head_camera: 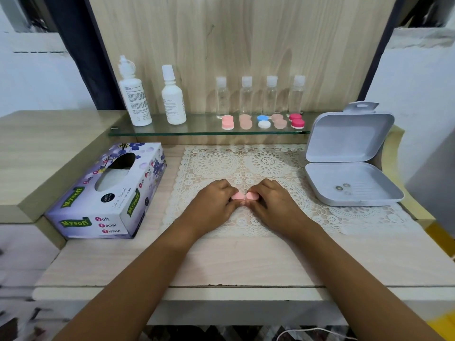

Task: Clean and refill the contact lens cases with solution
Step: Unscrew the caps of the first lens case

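Your forearms come in from the bottom edge over the bench (221, 262); left hand (211, 201) and right hand (273, 201) meet on the lace mat (246, 163), each with fingers curled round one end of the pink lens case (245, 196). The case sits low on the mat between the two hands, both gripping it, and its caps look on. Judged step: opening this case by twisting the caps off before cleaning. Nothing looks refilled, so it is early in the task. The next move calls for turning each cap loose while you keep the base flat, then a tissue from the tissue box (105, 193) just left of the mat, then solution. Two white solution bottles (134, 94) stand on the glass shelf (209, 132) at the back left, a reach over the mat. On the same shelf are four small clear bottles (246, 97), and in front of them five more lens cases (263, 121): pink, peach, blue-and-white, peach, magenta, all capped. An open grey box (344, 153) sits right of the mat with a few small rings (342, 188) in its tray; cannot tell what they are. Nothing blocks the hands. Watch the shelf edge and the raised box lid when you reach back, and loose caps may roll on the lace.
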{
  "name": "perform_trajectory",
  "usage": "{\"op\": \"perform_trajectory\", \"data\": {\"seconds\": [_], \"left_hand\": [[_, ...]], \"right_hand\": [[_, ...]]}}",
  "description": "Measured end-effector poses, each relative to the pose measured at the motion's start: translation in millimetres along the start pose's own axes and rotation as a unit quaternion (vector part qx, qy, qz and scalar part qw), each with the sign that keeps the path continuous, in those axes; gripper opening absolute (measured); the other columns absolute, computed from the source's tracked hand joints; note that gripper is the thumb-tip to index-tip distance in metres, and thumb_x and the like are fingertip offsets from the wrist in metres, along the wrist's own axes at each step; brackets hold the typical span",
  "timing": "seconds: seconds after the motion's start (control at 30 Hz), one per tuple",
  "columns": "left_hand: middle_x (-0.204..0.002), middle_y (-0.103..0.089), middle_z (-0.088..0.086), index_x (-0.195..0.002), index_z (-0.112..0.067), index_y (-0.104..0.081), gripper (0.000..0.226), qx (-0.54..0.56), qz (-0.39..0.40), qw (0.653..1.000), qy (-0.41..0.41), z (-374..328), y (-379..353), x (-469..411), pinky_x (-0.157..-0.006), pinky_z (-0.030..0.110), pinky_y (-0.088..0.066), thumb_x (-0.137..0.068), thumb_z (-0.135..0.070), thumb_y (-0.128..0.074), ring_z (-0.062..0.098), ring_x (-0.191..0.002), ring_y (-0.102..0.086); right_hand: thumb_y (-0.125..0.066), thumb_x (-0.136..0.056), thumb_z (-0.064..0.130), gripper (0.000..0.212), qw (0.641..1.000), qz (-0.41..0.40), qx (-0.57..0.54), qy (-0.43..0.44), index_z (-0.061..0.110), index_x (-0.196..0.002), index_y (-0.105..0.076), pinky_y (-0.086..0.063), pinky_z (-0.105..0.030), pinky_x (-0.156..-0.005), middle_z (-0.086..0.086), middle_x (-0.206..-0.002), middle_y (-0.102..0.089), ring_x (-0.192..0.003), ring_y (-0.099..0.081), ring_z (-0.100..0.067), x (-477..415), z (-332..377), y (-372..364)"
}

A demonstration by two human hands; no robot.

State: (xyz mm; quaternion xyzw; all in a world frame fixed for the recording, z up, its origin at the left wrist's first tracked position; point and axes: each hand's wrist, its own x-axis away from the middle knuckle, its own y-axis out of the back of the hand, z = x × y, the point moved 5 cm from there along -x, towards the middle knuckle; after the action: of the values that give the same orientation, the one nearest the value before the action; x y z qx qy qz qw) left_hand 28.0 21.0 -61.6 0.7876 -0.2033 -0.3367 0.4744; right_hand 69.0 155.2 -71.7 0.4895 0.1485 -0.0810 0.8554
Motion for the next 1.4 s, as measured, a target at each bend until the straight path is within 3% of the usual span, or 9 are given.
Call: {"op": "perform_trajectory", "data": {"seconds": [0.3, 0.43, 0.53, 0.6, 0.67, 0.83, 1.03, 1.13, 1.4], "left_hand": [[-0.076, -0.051, -0.001, -0.079, -0.007, -0.06, 0.051, -0.001, -0.057, 0.998, 0.03, 4, 1, 1, -0.065, 0.023, -0.035, -0.07, -0.056, -0.07, 0.013, -0.075, -0.044], [-0.068, -0.039, -0.008, -0.067, -0.018, -0.04, 0.047, -0.004, -0.106, 0.994, 0.02, -1, 7, 6, -0.062, 0.023, -0.031, -0.075, -0.063, -0.053, 0.013, -0.067, -0.038], [-0.083, -0.05, -0.008, -0.086, -0.019, -0.05, 0.041, 0.03, -0.074, 0.996, 0.027, -1, 6, 6, -0.07, 0.03, -0.039, -0.077, -0.057, -0.037, 0.013, -0.078, -0.046], [-0.107, -0.057, -0.009, -0.119, -0.024, -0.055, 0.056, 0.08, -0.026, 0.996, 0.018, 1, 4, 5, -0.089, 0.036, -0.041, -0.075, -0.048, -0.033, 0.01, -0.099, -0.05], [-0.115, -0.058, -0.009, -0.133, -0.026, -0.049, 0.065, 0.087, 0.009, 0.996, 0.009, 3, 1, 4, -0.097, 0.039, -0.038, -0.073, -0.042, -0.029, 0.011, -0.107, -0.048], [-0.112, -0.056, -0.004, -0.123, -0.019, -0.06, 0.051, 0.106, 0.012, 0.994, 0.033, 7, 0, 2, -0.098, 0.041, -0.038, -0.076, -0.029, -0.042, 0.016, -0.109, -0.048], [-0.1, -0.057, -0.006, -0.104, -0.019, -0.065, 0.021, 0.167, 0.001, 0.984, 0.06, 11, 0, 0, -0.087, 0.019, -0.043, -0.083, -0.024, -0.065, 0.007, -0.095, -0.054], [-0.097, -0.057, -0.006, -0.107, -0.017, -0.065, 0.023, 0.208, -0.027, 0.972, 0.109, 18, 4, -4, -0.072, 0.004, -0.039, -0.084, -0.022, -0.065, 0.001, -0.086, -0.054], [-0.101, -0.049, 0.001, -0.128, -0.025, -0.056, 0.037, 0.085, 0.003, 0.983, 0.162, 29, 8, -30, -0.067, 0.023, -0.035, -0.091, -0.031, -0.056, 0.012, -0.085, -0.049]], "right_hand": [[-0.059, -0.086, 0.024, 0.021, 1.0, -0.011, -0.017, 0.006, 0.011, -0.101, -0.065, -0.043, -0.042, -0.082, -0.003, -0.094, -0.055, -0.093, -0.05, -0.024, 0, -2, 0], [-0.057, -0.086, 0.029, 0.025, 1.0, -0.013, -0.014, 0.009, 0.01, -0.1, -0.065, -0.042, -0.037, -0.08, -0.002, -0.092, -0.053, -0.092, -0.05, -0.023, 1, 0, 2], [-0.059, -0.086, 0.036, 0.029, 1.0, -0.011, -0.012, 0.008, 0.012, -0.102, -0.064, -0.041, -0.036, -0.081, 0.004, -0.089, -0.049, -0.092, -0.048, -0.02, 1, 1, 2], [-0.062, -0.087, 0.03, 0.024, 1.0, -0.009, -0.008, 0.011, 0.013, -0.103, -0.064, -0.042, -0.039, -0.083, 0.005, -0.091, -0.048, -0.094, -0.049, -0.021, 1, 1, 2], [-0.062, -0.087, 0.03, 0.024, 1.0, -0.01, -0.008, 0.013, 0.013, -0.104, -0.064, -0.042, -0.039, -0.084, 0.004, -0.091, -0.048, -0.094, -0.048, -0.021, 0, 0, 2], [-0.061, -0.087, 0.03, 0.024, 1.0, -0.014, -0.008, 0.013, 0.014, -0.105, -0.064, -0.041, -0.037, -0.083, 0.005, -0.091, -0.048, -0.094, -0.048, -0.02, 0, 0, 2], [-0.061, -0.087, 0.032, 0.026, 1.0, -0.015, -0.012, 0.01, 0.015, -0.106, -0.064, -0.039, -0.032, -0.082, 0.007, -0.091, -0.048, -0.094, -0.047, -0.017, 1, 0, 3], [-0.061, -0.087, 0.031, 0.025, 1.0, -0.017, -0.008, 0.011, 0.016, -0.106, -0.064, -0.04, -0.033, -0.083, 0.005, -0.093, -0.05, -0.094, -0.047, -0.017, 1, 0, 2], [-0.057, -0.087, 0.034, 0.027, 1.0, -0.013, 0.008, 0.01, 0.016, -0.105, -0.064, -0.04, -0.034, -0.081, 0.004, -0.091, -0.049, -0.093, -0.048, -0.02, 2, 1, 2]]}}
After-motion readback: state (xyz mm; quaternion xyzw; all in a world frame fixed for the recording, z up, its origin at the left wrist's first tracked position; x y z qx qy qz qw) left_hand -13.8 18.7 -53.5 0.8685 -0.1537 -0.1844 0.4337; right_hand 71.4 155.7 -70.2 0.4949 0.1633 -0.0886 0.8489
